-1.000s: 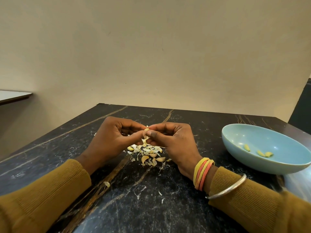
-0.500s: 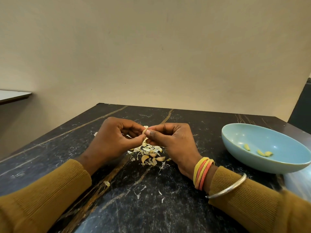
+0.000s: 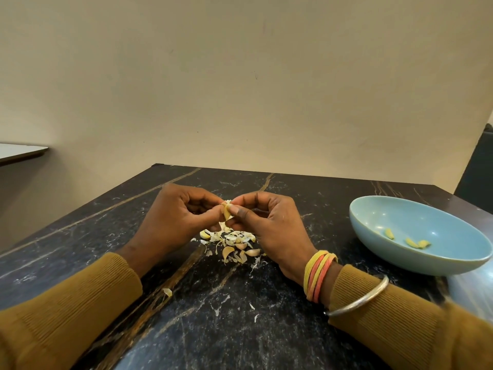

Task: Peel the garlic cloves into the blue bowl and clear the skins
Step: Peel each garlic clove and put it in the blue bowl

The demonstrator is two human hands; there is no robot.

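Note:
A pale yellow garlic cloves piece, one clove (image 3: 227, 211), is pinched between my left hand (image 3: 176, 221) and my right hand (image 3: 269, 225) just above the table's middle. Both thumbs and forefingers meet on it, and a bit of white skin shows at its top. Directly below lies a small heap of garlic cloves and papery skins (image 3: 232, 244). The blue bowl (image 3: 458, 260) stands at the right with three peeled cloves (image 3: 412, 240) inside.
The table is black marble (image 3: 226, 329) with gold veins. Stray skin flakes lie nearer me, one skin flake (image 3: 167, 291) by my left sleeve. A wall rises behind the far edge. A second tabletop (image 3: 18, 152) shows at the far left.
The two hands stayed together over the heap. More of the yellow clove shows between my fingertips now than one second ago.

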